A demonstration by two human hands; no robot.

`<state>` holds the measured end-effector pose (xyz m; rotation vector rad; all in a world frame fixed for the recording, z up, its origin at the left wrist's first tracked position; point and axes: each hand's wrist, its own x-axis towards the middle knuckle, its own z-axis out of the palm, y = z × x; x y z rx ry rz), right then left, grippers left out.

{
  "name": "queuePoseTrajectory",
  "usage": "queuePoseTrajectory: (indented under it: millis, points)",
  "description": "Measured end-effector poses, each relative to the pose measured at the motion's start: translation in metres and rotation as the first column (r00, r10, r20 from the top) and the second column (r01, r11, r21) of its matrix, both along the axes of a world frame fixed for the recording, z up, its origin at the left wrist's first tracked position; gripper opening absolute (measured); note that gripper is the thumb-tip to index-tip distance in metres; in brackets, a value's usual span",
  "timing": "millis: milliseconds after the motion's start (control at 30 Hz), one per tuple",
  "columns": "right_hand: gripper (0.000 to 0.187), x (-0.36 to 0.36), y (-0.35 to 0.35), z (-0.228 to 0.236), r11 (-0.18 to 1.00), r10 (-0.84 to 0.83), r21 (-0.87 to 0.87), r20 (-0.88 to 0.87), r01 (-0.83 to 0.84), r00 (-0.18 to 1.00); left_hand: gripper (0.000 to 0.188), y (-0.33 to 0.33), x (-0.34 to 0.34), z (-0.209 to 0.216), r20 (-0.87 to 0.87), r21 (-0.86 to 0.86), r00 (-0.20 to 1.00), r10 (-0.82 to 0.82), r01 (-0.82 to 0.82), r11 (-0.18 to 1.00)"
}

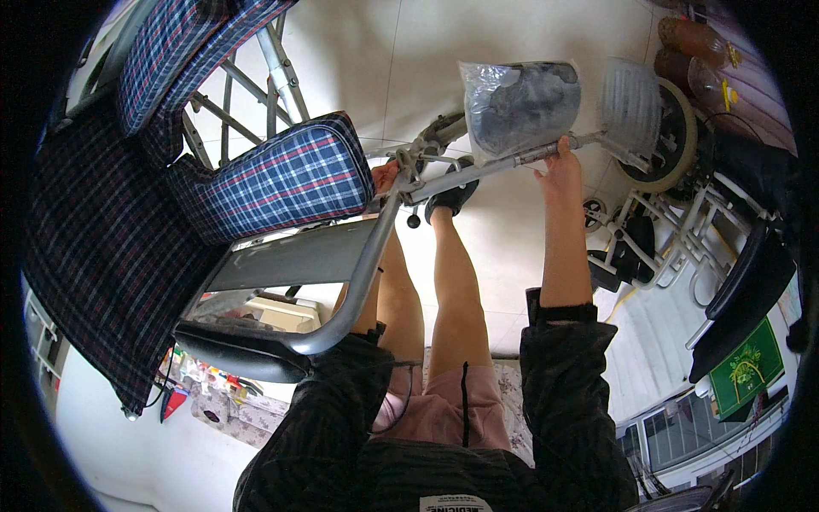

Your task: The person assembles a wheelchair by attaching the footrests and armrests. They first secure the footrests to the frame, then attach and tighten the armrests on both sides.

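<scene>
A wheelchair with a plaid cushion (286,179) and a grey tubular frame (368,273) fills the left side. From its front corner a metal legrest tube (478,175) runs to the right, bearing a dark calf pad (525,107) in clear plastic and a plastic-wrapped footplate (630,107) at its end. My right hand (560,177) is closed on this tube below the pad, thumb and fingers against it. Beside the cushion's front end, my left hand (386,177) is at the legrest hinge (409,171), its fingers curled there. The cushion and frame hide part of it.
A second, folded wheelchair (674,230) with a large wheel (674,141) stands at the right. Bottles (695,38) lie at the upper right. A green box (746,367) sits at the lower right. My foot in a black shoe (452,192) is beneath the legrest.
</scene>
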<state>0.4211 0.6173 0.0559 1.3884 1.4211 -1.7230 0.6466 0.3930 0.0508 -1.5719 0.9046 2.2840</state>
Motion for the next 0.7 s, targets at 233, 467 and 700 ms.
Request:
queuePoseTrajectory:
  millis: [233, 467, 700]
  points:
    - [0.058, -0.003, -0.009, 0.004, 0.998, 0.059, -0.002, -0.001, -0.059, 0.998, 0.041, -0.001, 0.001, -0.001, -0.009, 0.008, 1.000, 0.011, -0.011, 1.000]
    - [0.062, -0.001, -0.010, 0.020, 0.998, 0.062, 0.010, -0.042, -0.061, 0.997, 0.042, -0.002, 0.002, 0.002, 0.002, 0.016, 1.000, 0.022, -0.022, 1.000]
    - [0.063, -0.003, -0.002, -0.008, 0.996, 0.085, -0.003, 0.046, -0.085, 0.995, 0.043, -0.004, 0.003, -0.007, 0.002, 0.006, 1.000, 0.023, -0.023, 1.000]
